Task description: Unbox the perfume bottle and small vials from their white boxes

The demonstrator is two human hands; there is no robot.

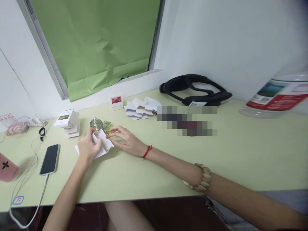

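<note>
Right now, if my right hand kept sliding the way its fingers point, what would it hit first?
The right hand points left, so it would likely meet the white folded box it already touches, then the left hand behind it.

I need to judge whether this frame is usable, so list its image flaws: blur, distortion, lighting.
Head view: wide-angle bending curves the desk edge and window frame; the large bottle at far right is smeared; a pixelated block hides part of the desk; light is soft and even, with only faint shadows under the left hand and right hand on the white folded card, which stays fairly sharp.
</note>
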